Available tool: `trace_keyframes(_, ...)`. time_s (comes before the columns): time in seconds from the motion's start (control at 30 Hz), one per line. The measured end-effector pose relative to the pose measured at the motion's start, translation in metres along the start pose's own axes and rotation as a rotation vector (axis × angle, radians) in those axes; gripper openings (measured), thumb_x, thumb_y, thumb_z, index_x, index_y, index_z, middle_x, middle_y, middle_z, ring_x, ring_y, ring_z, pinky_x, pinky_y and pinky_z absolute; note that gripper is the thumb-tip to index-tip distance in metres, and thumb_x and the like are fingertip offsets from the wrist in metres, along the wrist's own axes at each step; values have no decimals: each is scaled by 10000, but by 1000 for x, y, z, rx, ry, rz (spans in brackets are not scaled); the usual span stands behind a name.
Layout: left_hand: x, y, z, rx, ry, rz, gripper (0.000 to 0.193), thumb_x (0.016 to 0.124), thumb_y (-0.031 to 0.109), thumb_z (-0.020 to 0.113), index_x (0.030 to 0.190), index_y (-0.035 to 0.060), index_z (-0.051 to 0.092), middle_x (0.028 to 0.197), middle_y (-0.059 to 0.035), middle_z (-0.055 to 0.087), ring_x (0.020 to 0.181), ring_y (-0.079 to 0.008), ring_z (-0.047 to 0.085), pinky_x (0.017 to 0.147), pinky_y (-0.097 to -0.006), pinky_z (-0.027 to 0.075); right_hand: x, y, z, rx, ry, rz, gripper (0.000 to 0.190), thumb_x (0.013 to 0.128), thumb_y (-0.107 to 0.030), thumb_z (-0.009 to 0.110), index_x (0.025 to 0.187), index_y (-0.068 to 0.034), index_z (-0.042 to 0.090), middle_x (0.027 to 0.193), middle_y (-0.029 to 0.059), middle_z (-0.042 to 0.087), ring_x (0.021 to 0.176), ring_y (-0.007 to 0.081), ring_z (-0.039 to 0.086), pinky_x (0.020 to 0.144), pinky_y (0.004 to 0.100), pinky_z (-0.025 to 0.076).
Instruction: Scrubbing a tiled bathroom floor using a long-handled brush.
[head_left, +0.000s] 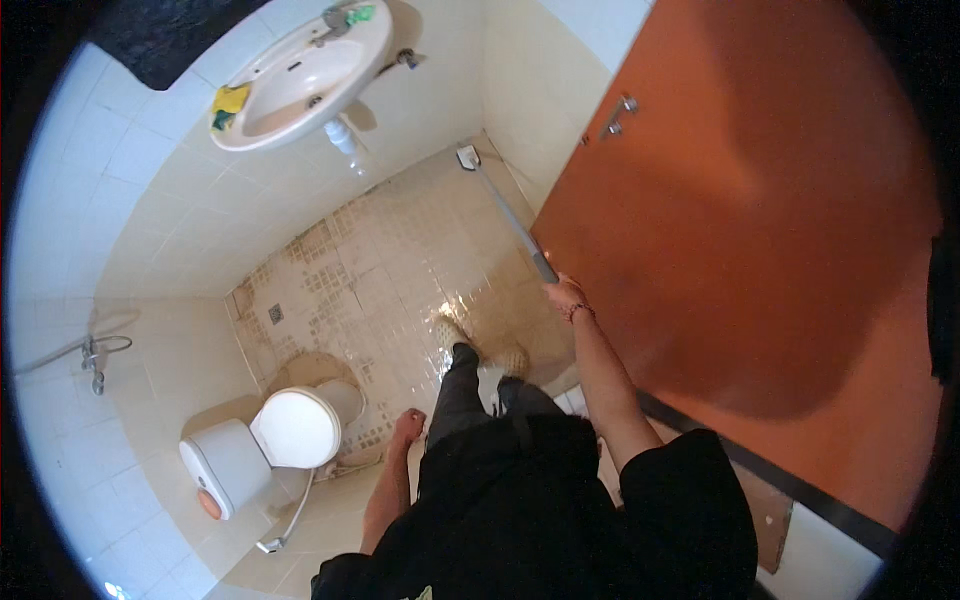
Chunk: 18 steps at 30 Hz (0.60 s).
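Observation:
My right hand (564, 294), a beaded bracelet at its wrist, grips the dark grey end of a long-handled scrub brush (508, 210). The handle slopes away from me, and its white brush head (468, 157) rests on the tiled floor (405, 225) near the far corner, close to the wall. My left hand (410, 425) hangs by my left side with its fingers curled and nothing visible in it. It is nearest to the toilet (300, 427), whose lid is down. The floor looks wet and shines around my shoes.
An orange-brown door (750, 225) with a metal handle (619, 118) stands close on my right. A washbasin (300, 90) juts from the far wall, with a yellow cloth (231, 98) on its rim. A floor drain (276, 313), a wall tap (93, 358) and a hand bidet sprayer (271, 545) are to the left.

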<state>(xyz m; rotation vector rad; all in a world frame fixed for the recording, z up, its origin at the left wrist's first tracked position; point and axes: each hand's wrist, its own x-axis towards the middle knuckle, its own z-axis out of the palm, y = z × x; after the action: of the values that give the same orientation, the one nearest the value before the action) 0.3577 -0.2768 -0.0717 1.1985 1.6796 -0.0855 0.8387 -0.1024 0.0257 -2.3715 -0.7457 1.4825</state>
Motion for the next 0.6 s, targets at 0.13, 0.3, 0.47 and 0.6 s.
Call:
trace_keyframes(0.13, -8, 7, 6, 152, -54, 74, 325, 813, 310, 556, 943, 30, 658, 840, -187, 665, 801, -301, 646, 727, -385, 506, -32, 124, -4, -117, -11, 24, 511, 808, -308, 574, 1267, -104, 480, 1148, 198, 577, 991, 323, 608, 844, 437, 456)
trace_keyframes(0.3, -6, 41, 22, 311, -61, 80, 342, 796, 329, 521, 959, 59, 653, 921, -234, 656, 936, -396, 623, 825, -439, 488, -107, 304, -3, -46, -34, 114, 466, 809, -301, 633, 1211, -100, 510, 978, 177, 626, 910, 340, 613, 767, 438, 465)
trace_keyframes(0.47, 3, 73, 32, 422, -114, 87, 361, 804, 344, 507, 981, 53, 628, 967, -261, 636, 970, -427, 596, 840, -465, 478, -209, 429, -12, 293, -105, 191, 311, 810, -293, 649, 1040, -110, 549, 662, 51, 527, 579, 179, 528, 505, 344, 412)
trace_keyframes(0.6, 8, 95, 41, 451, -137, 165, 368, 819, 368, 513, 980, 54, 618, 978, -250, 637, 970, -428, 595, 836, -467, 480, -268, 447, -42, 227, -136, 417, 304, 815, -315, 652, 1039, -134, 556, 629, 29, 501, 539, 165, 508, 463, 332, 384)
